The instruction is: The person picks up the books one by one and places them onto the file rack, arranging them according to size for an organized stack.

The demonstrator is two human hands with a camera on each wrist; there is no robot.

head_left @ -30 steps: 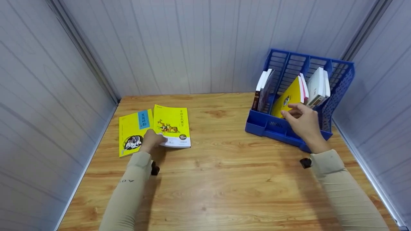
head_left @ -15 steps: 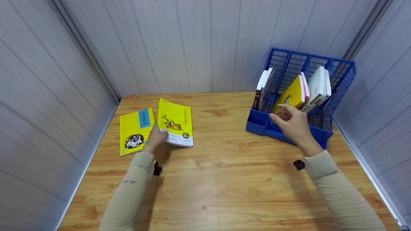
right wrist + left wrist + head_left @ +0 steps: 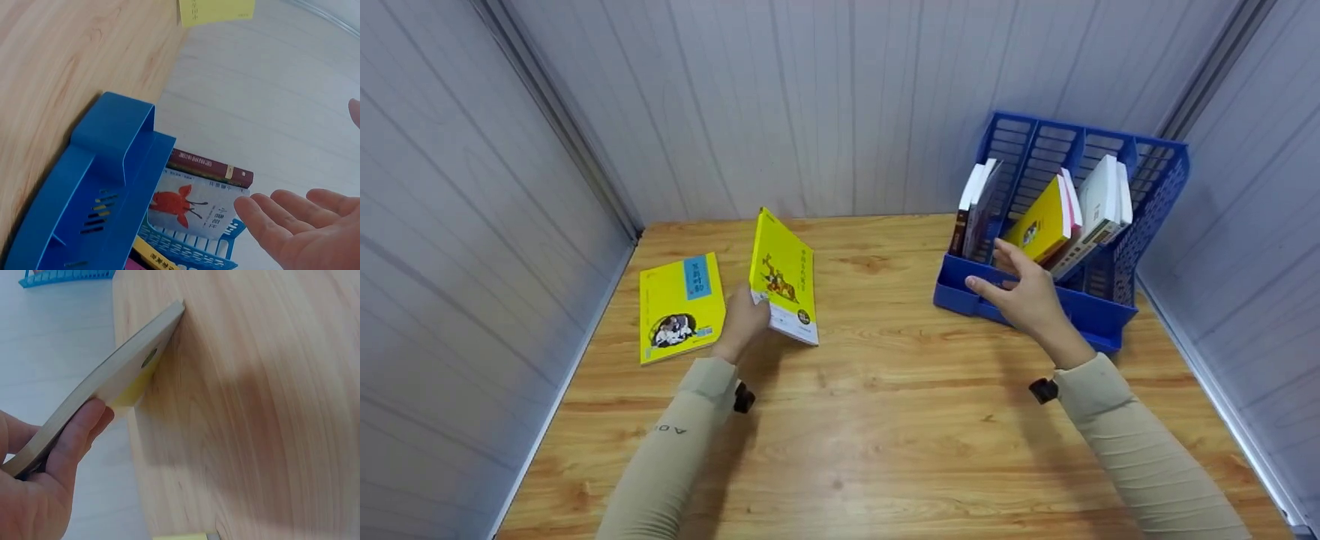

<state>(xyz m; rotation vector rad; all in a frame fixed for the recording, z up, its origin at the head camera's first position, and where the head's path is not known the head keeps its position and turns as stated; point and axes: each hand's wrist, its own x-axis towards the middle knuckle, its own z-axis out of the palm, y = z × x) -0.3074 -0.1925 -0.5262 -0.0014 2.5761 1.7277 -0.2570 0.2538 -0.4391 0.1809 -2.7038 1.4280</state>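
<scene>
My left hand (image 3: 744, 319) grips the left edge of a yellow book (image 3: 784, 274) with animals on its cover. That side is raised, so the book tilts up, its opposite edge low by the table. In the left wrist view the fingers (image 3: 76, 433) curl around the book's edge (image 3: 95, 379). Flat on the table, left of that hand, lies a second yellow book (image 3: 675, 292) with a blue title patch. My right hand (image 3: 1027, 296), fingers apart and holding nothing, hovers over the front of a blue file rack (image 3: 960, 289).
Several books stand in the rack: dark-spined ones (image 3: 971, 214) at left, a yellow book (image 3: 1042, 217) leaning in the middle, white ones (image 3: 1099, 202) beside it. Pale panel walls (image 3: 840, 112) enclose the wooden table (image 3: 847, 435) at the back and both sides.
My left hand has lifted the near-left side of the animal-cover book and shifted it right, tilting it up. My right hand has drawn left, away from the yellow book in the rack.
</scene>
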